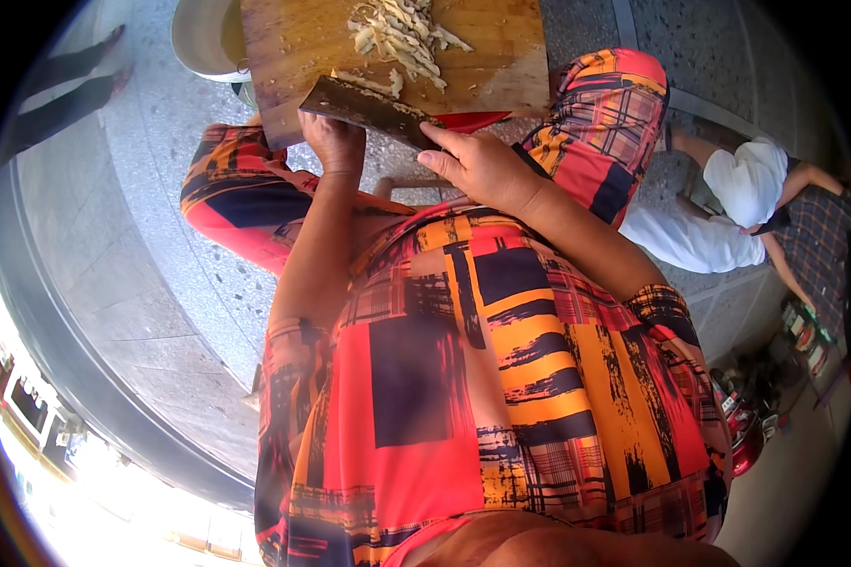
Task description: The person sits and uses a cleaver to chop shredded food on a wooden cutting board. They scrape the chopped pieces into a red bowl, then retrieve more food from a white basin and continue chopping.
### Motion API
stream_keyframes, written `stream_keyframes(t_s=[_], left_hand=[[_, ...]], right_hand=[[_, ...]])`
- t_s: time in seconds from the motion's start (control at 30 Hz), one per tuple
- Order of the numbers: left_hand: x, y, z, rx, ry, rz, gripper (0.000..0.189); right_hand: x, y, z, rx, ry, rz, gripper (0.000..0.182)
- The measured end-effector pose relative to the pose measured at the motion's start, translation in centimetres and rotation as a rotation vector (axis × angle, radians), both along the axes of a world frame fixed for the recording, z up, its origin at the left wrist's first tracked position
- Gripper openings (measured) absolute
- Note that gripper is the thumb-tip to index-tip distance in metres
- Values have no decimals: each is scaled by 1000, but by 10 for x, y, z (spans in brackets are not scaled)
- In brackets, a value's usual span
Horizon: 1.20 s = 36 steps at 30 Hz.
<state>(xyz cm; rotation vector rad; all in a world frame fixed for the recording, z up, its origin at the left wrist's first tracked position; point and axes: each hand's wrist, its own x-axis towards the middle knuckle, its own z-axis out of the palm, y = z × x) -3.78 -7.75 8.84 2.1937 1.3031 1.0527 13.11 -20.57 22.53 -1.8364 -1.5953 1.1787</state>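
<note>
A cleaver point(369, 106) with a wide dark blade is held tilted over the near edge of a wooden cutting board point(510, 57). My left hand point(335, 142) is closed on it at the blade's left end; the handle is hidden. With index finger and thumb apart, my right hand point(493, 166) touches the blade's right end with the index fingertip. Pale crumbs cling along the blade. Beyond it, thin pale strips of food point(404, 39) lie heaped on the board, and a few smaller pieces point(379, 83) lie close behind the blade.
Left of the board stands a pale bowl point(198, 35), partly cut off. Something red point(471, 122) shows under the board. My knees flank it in patterned trousers point(603, 106). A person in white trousers point(709, 234) sits at right; another person's legs point(64, 99) are at far left.
</note>
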Motion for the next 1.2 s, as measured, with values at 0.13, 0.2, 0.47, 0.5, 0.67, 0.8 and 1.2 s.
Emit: stream_keyframes(t_s=[0.13, 0.2, 0.47, 0.5, 0.67, 0.8, 1.2], left_hand=[[-2, 2, -6, 41, 71, -2, 30], [-2, 2, -4, 82, 71, -8, 30], [-2, 2, -2, 115, 71, -13, 29], [-1, 2, -1, 107, 58, -12, 29], [0, 3, -4, 90, 62, -19, 30], [-4, 3, -4, 104, 71, -17, 29], [2, -2, 9, 19, 12, 18, 29]], right_hand=[[-2, 0, -7, 40, -20, -14, 54], [-2, 4, -2, 1, 7, -18, 54], [3, 8, -6, 47, 48, 5, 55], [2, 11, -3, -1, 53, 7, 55], [-7, 27, -5, -35, 40, 20, 56], [-7, 24, -3, -27, 11, 25, 56], [-12, 47, -15, 161, -2, 20, 56]])
